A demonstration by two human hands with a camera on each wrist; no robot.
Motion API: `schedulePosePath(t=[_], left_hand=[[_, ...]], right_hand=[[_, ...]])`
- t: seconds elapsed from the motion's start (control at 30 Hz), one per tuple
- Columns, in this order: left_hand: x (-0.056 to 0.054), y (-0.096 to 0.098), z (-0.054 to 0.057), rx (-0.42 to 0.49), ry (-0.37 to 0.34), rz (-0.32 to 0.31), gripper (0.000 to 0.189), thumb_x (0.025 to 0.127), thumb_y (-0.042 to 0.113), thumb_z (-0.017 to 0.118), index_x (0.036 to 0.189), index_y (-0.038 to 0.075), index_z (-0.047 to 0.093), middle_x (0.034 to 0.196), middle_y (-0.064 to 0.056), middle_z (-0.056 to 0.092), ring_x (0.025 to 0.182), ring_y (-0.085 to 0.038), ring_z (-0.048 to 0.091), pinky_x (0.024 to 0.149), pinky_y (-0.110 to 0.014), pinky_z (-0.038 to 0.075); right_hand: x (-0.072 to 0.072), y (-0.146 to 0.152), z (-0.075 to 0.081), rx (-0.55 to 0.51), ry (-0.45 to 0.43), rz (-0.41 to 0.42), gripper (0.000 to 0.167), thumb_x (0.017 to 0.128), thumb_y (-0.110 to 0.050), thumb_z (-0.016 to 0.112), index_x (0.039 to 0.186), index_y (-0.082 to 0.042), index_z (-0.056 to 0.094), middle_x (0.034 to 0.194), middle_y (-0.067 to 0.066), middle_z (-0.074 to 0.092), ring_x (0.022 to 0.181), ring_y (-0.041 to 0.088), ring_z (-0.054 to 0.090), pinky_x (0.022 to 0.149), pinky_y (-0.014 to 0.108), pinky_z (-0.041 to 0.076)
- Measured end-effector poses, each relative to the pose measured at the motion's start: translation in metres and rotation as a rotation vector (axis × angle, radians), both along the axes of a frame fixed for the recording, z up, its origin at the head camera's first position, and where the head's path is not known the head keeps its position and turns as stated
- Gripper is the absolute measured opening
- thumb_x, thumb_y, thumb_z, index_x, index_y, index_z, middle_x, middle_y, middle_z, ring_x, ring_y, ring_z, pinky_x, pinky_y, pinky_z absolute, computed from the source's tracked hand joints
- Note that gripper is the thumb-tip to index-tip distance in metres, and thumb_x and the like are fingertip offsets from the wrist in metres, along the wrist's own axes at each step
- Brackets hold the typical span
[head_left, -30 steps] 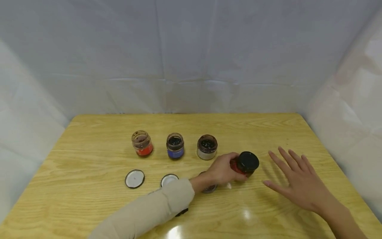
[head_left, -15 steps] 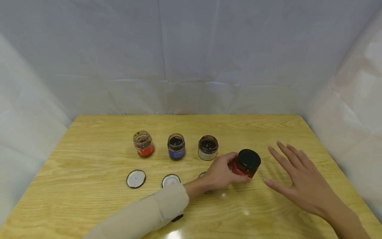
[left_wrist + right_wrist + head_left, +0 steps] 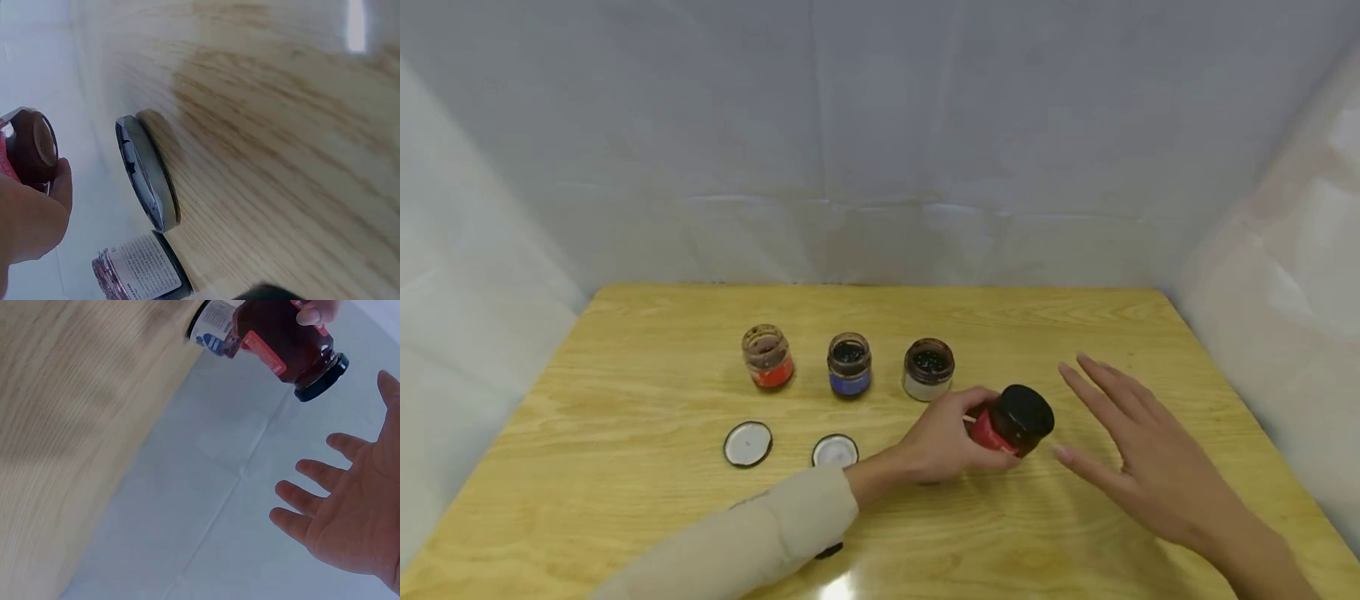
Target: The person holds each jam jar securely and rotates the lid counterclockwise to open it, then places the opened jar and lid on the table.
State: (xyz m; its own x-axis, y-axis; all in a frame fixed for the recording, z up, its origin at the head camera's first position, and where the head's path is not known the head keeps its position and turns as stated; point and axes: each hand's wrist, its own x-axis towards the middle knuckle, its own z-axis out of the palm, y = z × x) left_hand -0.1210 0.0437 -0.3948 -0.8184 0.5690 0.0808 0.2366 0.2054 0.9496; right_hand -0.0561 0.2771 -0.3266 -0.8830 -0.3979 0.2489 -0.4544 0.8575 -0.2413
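My left hand (image 3: 946,440) grips a dark jam jar (image 3: 1009,423) with a red label and a black lid (image 3: 1026,410). The jar is tilted, its lid end leaning right toward my right hand (image 3: 1157,467). That hand has its fingers spread and straight, near the lid but apart from it. In the right wrist view the lidded jar (image 3: 284,340) shows with its lid toward the right palm (image 3: 353,512). The left wrist view shows the base of the held jar (image 3: 39,147) and an upturned lid (image 3: 150,175) on the table.
Three lidless jars stand in a row behind: red-labelled (image 3: 772,372), blue-labelled (image 3: 850,383) and white-labelled (image 3: 927,388). Two upturned lids (image 3: 748,443) (image 3: 835,451) lie in front; my left wrist mostly hides another. A black thing (image 3: 830,551) peeks from under the sleeve.
The held jar has tilted further, its lid leaning right. My right hand has come a little to the left, closer to the lid. The row of jars looks unchanged.
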Motion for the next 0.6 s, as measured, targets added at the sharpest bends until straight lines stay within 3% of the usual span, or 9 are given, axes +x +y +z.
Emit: schedulePosePath(t=[0.1,0.43,0.6], left_hand=[[0.002,-0.004,0.001,-0.015,0.039,-0.014,0.057,0.072,0.023,0.084,0.124,0.014,0.060,0.106,0.009,0.062,0.093,-0.004,0.059,0.075,-0.018,0.050],[0.007,-0.013,0.004,-0.058,0.135,-0.039,0.055,0.071,0.023,0.084,0.121,0.014,0.061,0.103,0.009,0.061,0.087,-0.002,0.058,0.070,-0.018,0.051],[0.009,-0.018,0.004,-0.083,0.147,-0.032,0.056,0.071,0.024,0.084,0.121,0.014,0.061,0.104,0.008,0.060,0.087,-0.002,0.057,0.071,-0.017,0.051]], right_hand=[[-0.001,-0.009,0.001,-0.026,-0.022,0.009,0.077,0.089,-0.041,0.066,0.152,-0.032,0.022,0.155,-0.003,0.022,0.137,0.031,0.026,0.094,0.060,0.034],[-0.002,-0.026,-0.004,-0.049,-0.072,0.028,0.069,0.093,-0.043,0.060,0.152,-0.031,0.025,0.153,0.000,0.028,0.132,0.032,0.035,0.090,0.060,0.041],[-0.003,-0.033,-0.009,-0.056,-0.102,0.012,0.063,0.094,-0.048,0.055,0.149,-0.029,0.032,0.148,0.000,0.036,0.128,0.029,0.041,0.083,0.056,0.047]])
